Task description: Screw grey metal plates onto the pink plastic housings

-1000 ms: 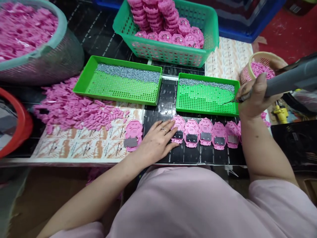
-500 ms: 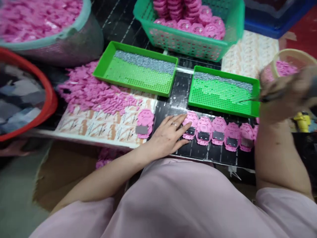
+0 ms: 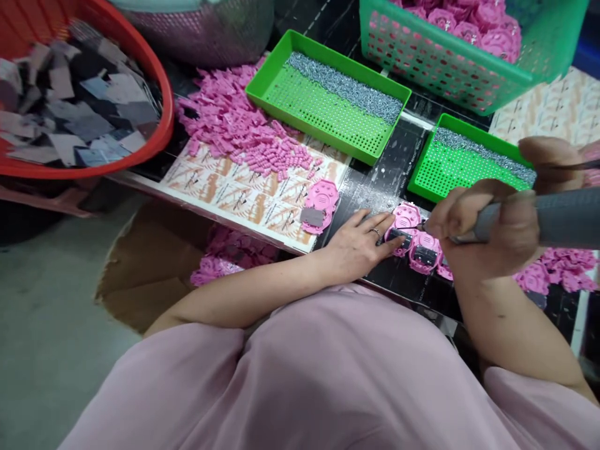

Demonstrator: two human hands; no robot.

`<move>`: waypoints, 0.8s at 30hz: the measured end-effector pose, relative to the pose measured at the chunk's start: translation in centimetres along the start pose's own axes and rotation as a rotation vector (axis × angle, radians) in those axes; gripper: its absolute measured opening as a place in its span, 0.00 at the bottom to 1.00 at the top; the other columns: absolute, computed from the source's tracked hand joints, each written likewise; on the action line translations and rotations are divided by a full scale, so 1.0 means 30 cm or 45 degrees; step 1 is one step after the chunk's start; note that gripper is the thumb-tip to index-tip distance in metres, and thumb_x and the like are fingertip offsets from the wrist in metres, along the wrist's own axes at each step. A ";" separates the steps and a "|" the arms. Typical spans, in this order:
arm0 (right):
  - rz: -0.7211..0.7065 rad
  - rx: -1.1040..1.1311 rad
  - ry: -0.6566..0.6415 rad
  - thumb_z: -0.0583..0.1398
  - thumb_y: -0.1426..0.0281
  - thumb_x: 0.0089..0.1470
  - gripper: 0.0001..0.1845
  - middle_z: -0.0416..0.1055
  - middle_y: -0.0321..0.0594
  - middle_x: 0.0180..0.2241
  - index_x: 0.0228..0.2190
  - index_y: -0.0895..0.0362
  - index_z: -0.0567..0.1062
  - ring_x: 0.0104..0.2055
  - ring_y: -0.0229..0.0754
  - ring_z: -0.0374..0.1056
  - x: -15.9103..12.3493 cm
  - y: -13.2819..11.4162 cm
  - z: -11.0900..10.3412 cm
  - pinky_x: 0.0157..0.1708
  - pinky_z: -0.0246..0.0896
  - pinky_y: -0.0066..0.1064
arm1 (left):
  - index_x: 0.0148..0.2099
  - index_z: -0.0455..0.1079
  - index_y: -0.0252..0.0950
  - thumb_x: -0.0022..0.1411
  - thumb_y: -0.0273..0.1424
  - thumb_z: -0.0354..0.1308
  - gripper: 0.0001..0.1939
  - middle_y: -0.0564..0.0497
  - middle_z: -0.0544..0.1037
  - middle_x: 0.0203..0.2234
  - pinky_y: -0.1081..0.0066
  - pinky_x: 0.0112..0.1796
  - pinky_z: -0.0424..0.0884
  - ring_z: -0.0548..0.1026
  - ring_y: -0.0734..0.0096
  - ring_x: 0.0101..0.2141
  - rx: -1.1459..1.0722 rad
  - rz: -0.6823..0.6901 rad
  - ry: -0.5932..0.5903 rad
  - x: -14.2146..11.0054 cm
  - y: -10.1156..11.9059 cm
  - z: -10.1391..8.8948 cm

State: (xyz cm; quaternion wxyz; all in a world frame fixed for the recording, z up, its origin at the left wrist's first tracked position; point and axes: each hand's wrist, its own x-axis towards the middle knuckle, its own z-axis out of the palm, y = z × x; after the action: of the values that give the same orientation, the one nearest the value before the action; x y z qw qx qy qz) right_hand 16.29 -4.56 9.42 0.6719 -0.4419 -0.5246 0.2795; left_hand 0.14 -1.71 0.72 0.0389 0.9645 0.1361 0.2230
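Note:
My left hand (image 3: 359, 240) lies flat on the black mat, fingertips pressing the first pink round shell (image 3: 405, 219) in a row of such shells. My right hand (image 3: 487, 228) grips a grey electric screwdriver (image 3: 557, 215), with its tip down at that first shell beside my left fingertips. A second shell (image 3: 424, 253) with a dark plate sits just right of it; the others in the row are hidden behind my right hand. One more pink shell (image 3: 321, 200) with a grey plate lies apart, to the left.
Two green trays of small screws (image 3: 328, 94) (image 3: 462, 164) sit beyond the row. A green basket (image 3: 450, 59) of pink shells stands at the back. A red basket (image 3: 154, 134) of grey pieces is at left, beside a pile of small pink parts (image 3: 234, 125).
My right hand has come down from the right screw tray with the screwdriver to the first shell. The view has swung left and down. My left hand has stayed on the shell.

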 end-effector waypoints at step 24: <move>-0.117 0.203 -0.246 0.65 0.68 0.51 0.11 0.59 0.24 0.13 0.39 0.48 0.74 0.09 0.33 0.53 0.026 0.056 0.053 0.07 0.52 0.26 | 0.52 0.73 0.39 0.71 0.33 0.49 0.14 0.39 0.76 0.48 0.56 0.53 0.66 0.73 0.60 0.51 0.066 0.049 0.074 0.025 0.000 0.042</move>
State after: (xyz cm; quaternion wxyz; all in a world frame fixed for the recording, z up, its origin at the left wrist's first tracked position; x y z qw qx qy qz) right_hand 15.14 -2.66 8.39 0.6633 -0.3337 -0.5828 0.3303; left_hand 1.35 -1.52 -0.10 0.0057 0.9608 0.1242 0.2480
